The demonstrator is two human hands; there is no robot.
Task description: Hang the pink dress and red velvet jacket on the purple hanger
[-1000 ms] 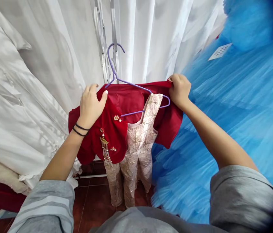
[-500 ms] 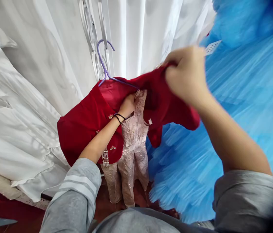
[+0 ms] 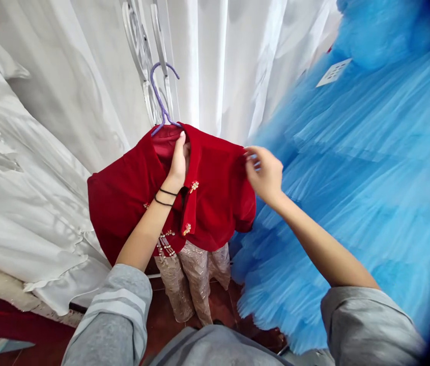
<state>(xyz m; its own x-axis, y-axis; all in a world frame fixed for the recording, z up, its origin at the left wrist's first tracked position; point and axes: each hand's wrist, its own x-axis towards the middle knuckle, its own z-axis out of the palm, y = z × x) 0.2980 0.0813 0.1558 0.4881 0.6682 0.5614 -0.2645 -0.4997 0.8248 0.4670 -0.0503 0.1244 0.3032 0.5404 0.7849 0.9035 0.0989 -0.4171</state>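
Observation:
A red velvet jacket (image 3: 215,188) with beaded flower clasps and a hanging bead tassel (image 3: 166,244) is on a purple hanger (image 3: 157,91). My left hand (image 3: 178,161) is closed at the jacket's open neckline, thumb upright and the other fingers partly hidden behind the front edge. At the jacket's shoulder on the right, my right hand (image 3: 266,172) pinches the cloth with bent fingers. Shiny pinkish-beige trousers (image 3: 195,274) show beneath the jacket hem; the top part of that garment is covered.
The hanger hooks onto a white scrolled metal rack (image 3: 136,38) before white curtains (image 3: 209,61). A full blue tulle dress (image 3: 371,168) with a white tag (image 3: 334,72) fills the right side. White garments (image 3: 35,203) hang at left, above a reddish-brown floor (image 3: 218,305).
My right hand has brought the lifted jacket side down and leftward, covering the beige top. My left hand has moved from the beige strap up to the jacket's neckline.

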